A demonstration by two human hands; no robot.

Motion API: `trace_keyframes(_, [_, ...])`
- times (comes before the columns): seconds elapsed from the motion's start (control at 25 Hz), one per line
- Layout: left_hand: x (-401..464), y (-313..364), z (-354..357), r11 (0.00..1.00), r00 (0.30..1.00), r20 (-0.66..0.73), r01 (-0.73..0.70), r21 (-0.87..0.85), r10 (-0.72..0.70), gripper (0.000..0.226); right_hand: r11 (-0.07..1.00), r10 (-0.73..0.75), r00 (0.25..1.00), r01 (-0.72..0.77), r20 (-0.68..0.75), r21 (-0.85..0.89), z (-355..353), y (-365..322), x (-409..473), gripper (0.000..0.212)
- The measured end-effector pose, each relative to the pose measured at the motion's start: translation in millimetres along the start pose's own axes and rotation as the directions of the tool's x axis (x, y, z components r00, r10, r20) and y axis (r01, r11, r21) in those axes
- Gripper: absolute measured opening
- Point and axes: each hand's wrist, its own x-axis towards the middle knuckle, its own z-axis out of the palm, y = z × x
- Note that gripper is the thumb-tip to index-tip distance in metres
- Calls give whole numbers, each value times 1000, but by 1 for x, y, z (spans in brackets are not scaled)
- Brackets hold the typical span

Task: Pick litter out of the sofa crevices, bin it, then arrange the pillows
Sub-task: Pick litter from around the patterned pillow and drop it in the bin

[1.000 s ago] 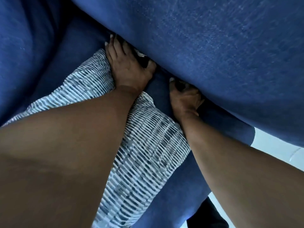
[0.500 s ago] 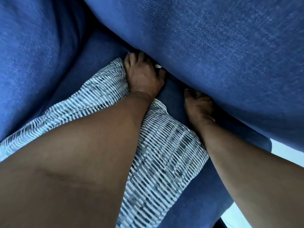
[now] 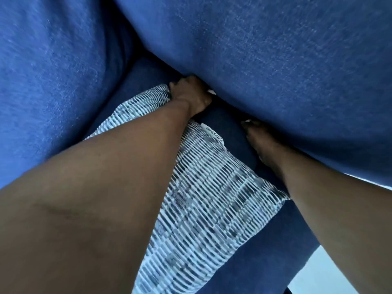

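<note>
My left hand is curled into a fist at the crevice between the blue sofa seat and the back cushion. A small white scrap of litter pokes out by its thumb. The left forearm lies across a white and grey striped pillow on the seat. My right hand lies flat further right along the same crevice, fingers straight and pressed against the underside of the back cushion, with nothing seen in it.
A second blue cushion or armrest rises on the left. Pale floor shows past the seat's front edge at the lower right.
My left hand has closed from spread fingers into a fist around the white scrap. The right hand's fingers have straightened along the crevice. The view has shifted so both hands sit lower and further right.
</note>
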Motion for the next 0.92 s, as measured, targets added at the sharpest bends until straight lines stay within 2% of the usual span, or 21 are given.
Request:
trace_keyframes(0.16, [-15, -8, -2, 937, 1000, -23, -24, -347, 17, 26, 987, 55, 995, -43, -77, 155, 3, -14, -18, 48])
trace_keyframes(0.24, [-25, -13, 1, 953, 976, -216, -94, -287, 32, 18, 974, 85, 987, -53, -139, 219, 2, -23, -34, 50])
trace_keyframes(0.32, [-30, -22, 15, 973, 879, -476, -99, -211, -14, 21, 957, 115, 971, -51, -210, 286, 1, -23, -47, 36])
trace_keyframes(0.36, [-25, -26, 23, 976, 842, -539, -95, -196, -26, 26, 946, 123, 960, -36, -251, 323, 0, -22, -52, 29])
trace_keyframes(0.4, [-17, -30, 30, 980, 845, -534, -81, -183, -30, 35, 935, 117, 954, -13, -274, 354, 0, -22, -56, 22])
trace_keyframes(0.48, [-3, -30, 36, 985, 916, -397, -9, -174, -62, 53, 930, 95, 950, 22, -298, 366, -2, -21, -64, 13])
trace_keyframes(0.56, [7, -27, 30, 987, 962, -261, 42, -155, -82, 63, 942, 61, 941, 57, -333, 331, -4, -19, -71, 13])
trace_keyframes(0.64, [13, -26, 28, 981, 973, -216, 39, -189, -80, 78, 962, -9, 934, 105, -356, 252, -8, -17, -82, 16])
trace_keyframes(0.72, [15, -34, 21, 911, 964, -224, 39, -409, -141, 78, 980, -68, 915, 136, -398, 145, -5, -19, -91, 20])
trace_keyframes(0.8, [14, -44, 17, 784, 949, -248, -2, -621, -194, 64, 989, -122, 863, 150, -491, 18, 5, -19, -84, 32])
trace_keyframes(0.84, [12, -46, 18, 799, 943, -287, -41, -600, -168, 57, 984, -176, 830, 155, -529, -85, 11, -20, -78, 36])
trace_keyframes(0.92, [12, -45, 26, 937, 917, -393, -73, -342, -71, 49, 953, -254, 818, 119, -517, -279, 20, -20, -63, 42])
